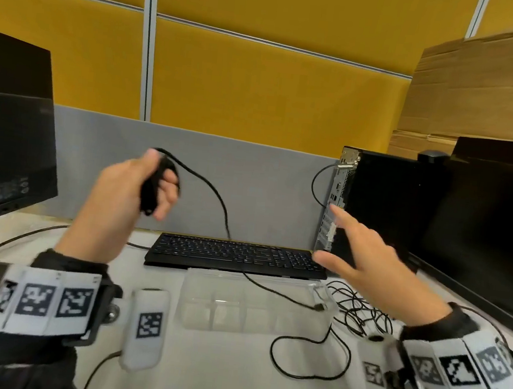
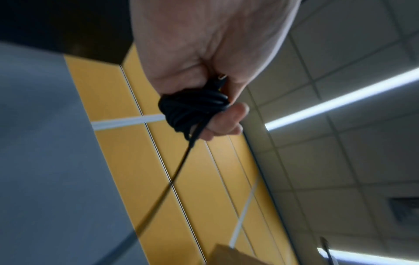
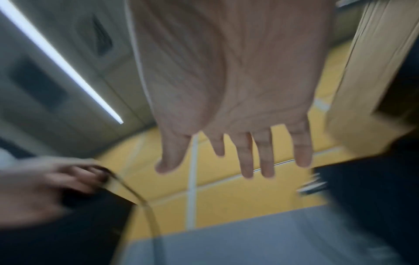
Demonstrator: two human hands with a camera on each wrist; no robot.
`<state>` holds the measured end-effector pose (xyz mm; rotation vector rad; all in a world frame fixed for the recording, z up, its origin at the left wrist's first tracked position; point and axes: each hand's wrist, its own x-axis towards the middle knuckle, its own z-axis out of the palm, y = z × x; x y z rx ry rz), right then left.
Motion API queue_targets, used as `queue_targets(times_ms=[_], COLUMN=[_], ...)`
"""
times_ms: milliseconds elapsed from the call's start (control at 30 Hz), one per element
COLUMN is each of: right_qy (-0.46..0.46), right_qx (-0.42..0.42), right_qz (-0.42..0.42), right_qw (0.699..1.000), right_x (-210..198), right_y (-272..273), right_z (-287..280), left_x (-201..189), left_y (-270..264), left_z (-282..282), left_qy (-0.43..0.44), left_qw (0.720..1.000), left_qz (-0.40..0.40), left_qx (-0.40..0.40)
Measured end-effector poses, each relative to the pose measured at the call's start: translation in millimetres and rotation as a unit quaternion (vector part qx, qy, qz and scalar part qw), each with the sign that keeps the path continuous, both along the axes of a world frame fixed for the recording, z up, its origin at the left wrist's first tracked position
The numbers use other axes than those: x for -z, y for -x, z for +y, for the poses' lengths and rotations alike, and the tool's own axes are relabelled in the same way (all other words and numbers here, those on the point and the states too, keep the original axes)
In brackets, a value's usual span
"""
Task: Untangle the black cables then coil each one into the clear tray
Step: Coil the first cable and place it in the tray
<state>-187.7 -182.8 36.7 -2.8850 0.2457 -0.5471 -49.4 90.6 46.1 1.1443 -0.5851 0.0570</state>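
Winding keeps the loops tidy: the left hand [image 1: 129, 187] grips a black cable [image 1: 151, 192] coiled round its fingers, raised above the counter [image 1: 214, 376]. The clear tray [image 1: 256, 305] waits below; the right hand [image 1: 377, 270], fingers spread, holds nothing.

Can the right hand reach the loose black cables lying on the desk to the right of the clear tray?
Probably yes: the right hand is open, holds nothing, and hovers above the loose black cables beside the clear tray, with nothing between them.
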Motion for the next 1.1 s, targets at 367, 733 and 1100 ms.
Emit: queue_targets(times_ms=[367, 733, 1100], right_qy=[-0.307, -0.180, -0.021], right_qx=[-0.306, -0.275, -0.244], right_qz=[-0.289, -0.241, -0.040], right_qw=[0.854, 0.913, 0.969], right_x=[6, 8, 4], right_y=[-51, -57, -26], right_z=[96, 94, 100], left_x=[-6, -7, 4], left_y=[48, 50, 22], left_z=[-33, -37, -37], left_qy=[-0.074, 0.134, 0.074], left_qw=[0.985, 0.965, 0.991], left_qz=[-0.029, 0.041, -0.108], left_qx=[0.154, 0.222, -0.037])
